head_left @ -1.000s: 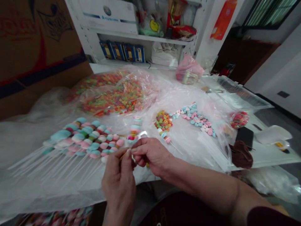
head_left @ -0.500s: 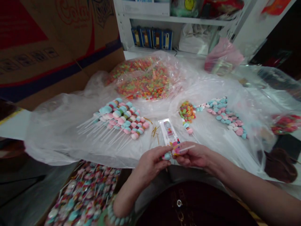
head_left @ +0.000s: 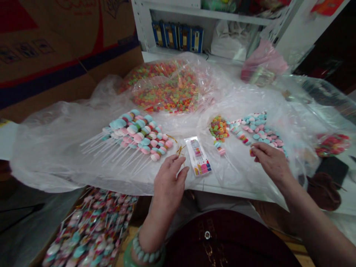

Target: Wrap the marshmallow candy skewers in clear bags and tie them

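My right hand [head_left: 271, 163] is closed in a pinch at the lower end of a candy skewer [head_left: 240, 136]. Pink, white and blue marshmallows and coloured gummy rings run up-left from the fingertips, with a bit of orange and yellow showing there. My left hand [head_left: 168, 181] is empty, thumb and fingers apart, close to several gold twist ties [head_left: 180, 150]. Between the hands lies a clear printed wrapper stack [head_left: 198, 155]. Another skewer [head_left: 220, 148] rests beside a pile of gummy rings [head_left: 218, 128]. Left of my left hand, many skewers [head_left: 139, 135] are stacked.
A large bag of gummy rings [head_left: 169, 89] lies behind on plastic sheeting. Loose marshmallows [head_left: 265, 135] spread at the right. Below the table's left edge stands a box of wrapped skewers [head_left: 94, 226]. A big carton [head_left: 69, 66] blocks the left back.
My hands have parted. The right has moved right and forward with the skewer; the left has let go and moved left toward the twist ties. The view has shifted slightly.
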`<state>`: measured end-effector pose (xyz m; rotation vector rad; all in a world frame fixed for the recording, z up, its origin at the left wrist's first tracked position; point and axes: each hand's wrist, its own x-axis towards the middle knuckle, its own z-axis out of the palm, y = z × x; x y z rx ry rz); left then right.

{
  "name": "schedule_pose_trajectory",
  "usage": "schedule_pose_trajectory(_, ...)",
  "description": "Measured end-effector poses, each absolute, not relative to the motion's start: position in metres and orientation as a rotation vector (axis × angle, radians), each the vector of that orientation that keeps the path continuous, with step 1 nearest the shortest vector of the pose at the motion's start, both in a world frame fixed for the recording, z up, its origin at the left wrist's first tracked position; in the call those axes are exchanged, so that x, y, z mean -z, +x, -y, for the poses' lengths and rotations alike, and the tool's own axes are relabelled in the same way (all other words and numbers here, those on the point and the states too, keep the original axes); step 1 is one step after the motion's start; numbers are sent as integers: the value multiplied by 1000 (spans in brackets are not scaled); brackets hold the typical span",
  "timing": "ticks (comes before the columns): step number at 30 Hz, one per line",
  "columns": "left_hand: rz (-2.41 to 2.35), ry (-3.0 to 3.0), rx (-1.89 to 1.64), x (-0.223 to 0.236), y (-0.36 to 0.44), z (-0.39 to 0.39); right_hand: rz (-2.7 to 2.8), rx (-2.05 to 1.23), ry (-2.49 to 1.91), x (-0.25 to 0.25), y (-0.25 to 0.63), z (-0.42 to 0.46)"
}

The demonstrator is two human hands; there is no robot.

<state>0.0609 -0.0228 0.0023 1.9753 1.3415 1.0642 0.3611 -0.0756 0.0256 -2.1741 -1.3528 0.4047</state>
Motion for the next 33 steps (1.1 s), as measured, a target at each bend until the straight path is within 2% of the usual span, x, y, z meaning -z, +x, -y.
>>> schedule_pose_trajectory(3, -1288, 1706, -1072, 5, 59, 22, 1536, 247, -2339, -14, 367, 71)
schedule_pose_trajectory(5, -1285, 1620, -1059, 9, 62, 23, 1656, 376, -2249, -9, 342, 67)
schedule_pose_trajectory(10, -1364, 1522, -981, 17, 67, 24, 2052, -131, -1987, 5, 252, 41)
schedule_pose_trajectory(15, -1340, 1366, -940, 23, 64, 25, 1665, -321, -2196, 31, 237, 11)
schedule_pose_trajectory(18, -1317, 1282, -934, 24, 64, 24, 1459, -457, -2165, 39, 249, 7)
schedule_pose_trajectory(21, -1299, 1210, -950, 22, 66, 23, 1392, -465, -1993, 42, 256, 12)
schedule_pose_trajectory(25, -1258, 1156, -909, 16, 70, 23, 1323, -302, -1781, 42, 258, 20)
schedule_pose_trajectory(33, -1175, 1084, -829, 16, 73, 30, 1166, -339, -1922, 39, 267, 25)
